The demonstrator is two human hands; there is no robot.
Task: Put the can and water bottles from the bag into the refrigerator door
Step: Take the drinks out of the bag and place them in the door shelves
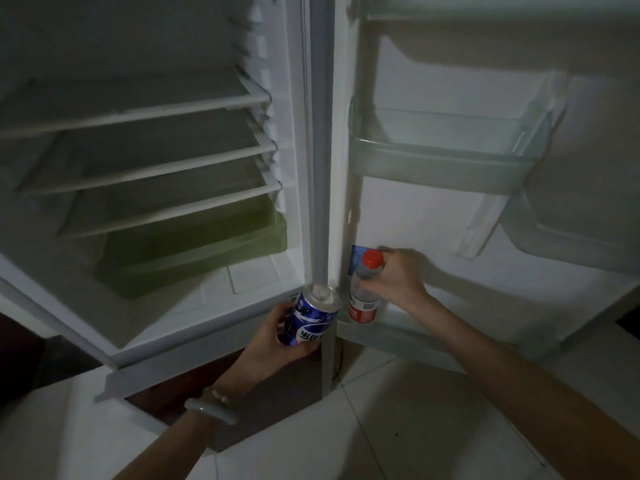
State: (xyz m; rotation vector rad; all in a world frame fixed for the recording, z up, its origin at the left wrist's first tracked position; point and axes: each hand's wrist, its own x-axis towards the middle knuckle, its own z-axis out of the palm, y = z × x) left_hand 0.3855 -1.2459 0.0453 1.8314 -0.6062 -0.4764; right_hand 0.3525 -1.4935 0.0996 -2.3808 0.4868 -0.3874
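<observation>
My left hand (273, 337) grips a blue soda can (311, 315) with white lettering, held upright just in front of the fridge's hinge edge. My right hand (398, 275) holds a clear water bottle (363, 292) with a red cap and red label by its neck. The bottle stands at the left end of the lowest shelf (408, 332) of the open refrigerator door. A small blue sticker (356, 258) shows on the door wall behind the bottle. The bag is out of view.
The fridge body (145, 168) stands open at left with several bare shelves and a green drawer (194, 251) at the bottom. A clear middle door bin (443, 157) hangs above the bottle. Pale floor tiles (398, 427) lie below.
</observation>
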